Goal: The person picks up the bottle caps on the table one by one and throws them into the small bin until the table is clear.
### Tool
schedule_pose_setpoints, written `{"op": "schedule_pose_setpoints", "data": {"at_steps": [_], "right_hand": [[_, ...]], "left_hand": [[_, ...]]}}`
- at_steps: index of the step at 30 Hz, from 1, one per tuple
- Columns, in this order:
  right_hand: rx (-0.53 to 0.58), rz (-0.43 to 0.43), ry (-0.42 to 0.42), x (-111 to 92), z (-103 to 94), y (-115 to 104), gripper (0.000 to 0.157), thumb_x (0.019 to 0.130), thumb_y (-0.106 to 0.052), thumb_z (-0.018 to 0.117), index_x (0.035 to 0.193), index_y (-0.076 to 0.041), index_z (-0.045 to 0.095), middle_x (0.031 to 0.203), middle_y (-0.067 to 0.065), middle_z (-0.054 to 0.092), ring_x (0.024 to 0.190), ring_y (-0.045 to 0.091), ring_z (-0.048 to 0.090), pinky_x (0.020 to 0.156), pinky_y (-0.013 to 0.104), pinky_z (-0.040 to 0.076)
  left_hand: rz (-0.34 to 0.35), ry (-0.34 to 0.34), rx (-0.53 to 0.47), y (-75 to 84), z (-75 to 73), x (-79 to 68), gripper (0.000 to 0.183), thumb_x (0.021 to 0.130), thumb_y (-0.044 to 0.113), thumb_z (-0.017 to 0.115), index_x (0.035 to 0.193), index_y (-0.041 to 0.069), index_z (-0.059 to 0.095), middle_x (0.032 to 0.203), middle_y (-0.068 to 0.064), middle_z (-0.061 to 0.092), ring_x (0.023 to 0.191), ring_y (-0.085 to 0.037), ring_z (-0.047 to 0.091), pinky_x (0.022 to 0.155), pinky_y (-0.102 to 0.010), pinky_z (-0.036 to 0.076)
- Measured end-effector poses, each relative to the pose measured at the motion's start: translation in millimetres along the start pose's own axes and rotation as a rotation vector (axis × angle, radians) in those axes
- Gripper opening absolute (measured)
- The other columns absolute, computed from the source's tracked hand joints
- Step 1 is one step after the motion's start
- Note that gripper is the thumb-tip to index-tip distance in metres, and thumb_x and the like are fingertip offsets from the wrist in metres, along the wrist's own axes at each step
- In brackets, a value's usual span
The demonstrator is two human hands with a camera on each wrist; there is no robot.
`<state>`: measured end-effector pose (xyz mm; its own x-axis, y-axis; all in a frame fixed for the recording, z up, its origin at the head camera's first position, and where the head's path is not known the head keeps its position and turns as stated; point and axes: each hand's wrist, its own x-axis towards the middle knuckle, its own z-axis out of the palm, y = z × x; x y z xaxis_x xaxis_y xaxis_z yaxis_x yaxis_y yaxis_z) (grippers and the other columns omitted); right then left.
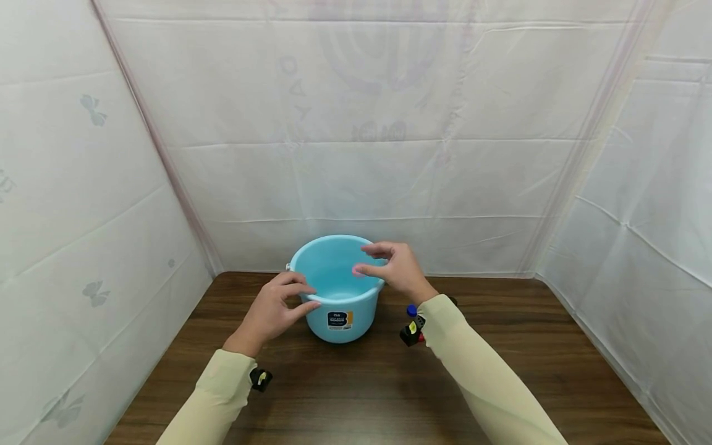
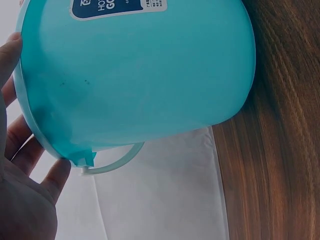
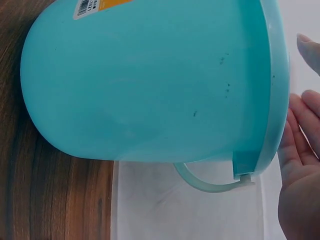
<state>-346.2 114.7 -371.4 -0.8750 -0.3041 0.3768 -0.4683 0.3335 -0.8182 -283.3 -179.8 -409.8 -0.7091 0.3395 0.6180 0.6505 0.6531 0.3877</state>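
Note:
A light blue plastic bucket (image 1: 340, 318) with a dark label stands upright on the wooden table. At its near left rim, my left hand (image 1: 276, 307) grips the edge, fingertips over the inside and thumb along the front. The left wrist view shows these fingers (image 2: 25, 142) partly hidden behind the rim. My right hand (image 1: 399, 270) is over the right side of the bucket's mouth, thumb and fingers spread apart. At its thumb tip a small pink spot (image 1: 356, 270) shows; I cannot tell what it is. The pale bucket handle (image 3: 212, 187) hangs down behind the bucket.
A blue round thing (image 1: 411, 310) and a bit of something red (image 1: 421, 337) lie beside my right sleeve, partly hidden by it. White sheeting (image 1: 389, 185) closes off the back and both sides of the brown table (image 1: 345, 395).

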Motion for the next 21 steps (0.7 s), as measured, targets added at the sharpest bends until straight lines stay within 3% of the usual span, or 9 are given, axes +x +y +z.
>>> {"op": "schedule_pose_setpoints", "data": {"at_steps": [4, 12, 21], "right_hand": [[-0.015, -0.004, -0.001, -0.1, -0.8, -0.3, 0.056, 0.082, -0.038, 0.088, 0.128, -0.01, 0.072, 0.133, 0.015, 0.069, 0.128, 0.037, 0.062, 0.106, 0.057, 0.052], [-0.015, 0.002, 0.0, -1.6, -1.7, 2.0, 0.054, 0.082, -0.039, 0.088, 0.126, -0.013, 0.073, 0.134, 0.014, 0.069, 0.129, 0.037, 0.062, 0.105, 0.059, 0.052], [0.011, 0.028, 0.006, -5.2, -5.0, 4.2, 0.053, 0.082, -0.041, 0.087, 0.126, -0.015, 0.073, 0.133, 0.009, 0.07, 0.13, 0.035, 0.061, 0.103, 0.054, 0.055]], "left_hand": [[0.008, 0.002, 0.003, 1.0, -1.0, 0.0, 0.019, 0.081, 0.03, 0.089, 0.095, 0.021, 0.081, 0.106, 0.005, 0.066, 0.101, -0.014, 0.061, 0.085, -0.041, 0.061], [0.007, -0.002, 0.006, 1.6, -1.3, -0.3, 0.018, 0.082, 0.03, 0.088, 0.096, 0.021, 0.081, 0.106, 0.004, 0.066, 0.101, -0.014, 0.061, 0.083, -0.04, 0.061], [0.004, -0.001, 0.002, 1.2, -0.9, -0.4, 0.018, 0.081, 0.03, 0.088, 0.095, 0.021, 0.081, 0.106, 0.004, 0.066, 0.101, -0.015, 0.062, 0.085, -0.041, 0.061]]}}
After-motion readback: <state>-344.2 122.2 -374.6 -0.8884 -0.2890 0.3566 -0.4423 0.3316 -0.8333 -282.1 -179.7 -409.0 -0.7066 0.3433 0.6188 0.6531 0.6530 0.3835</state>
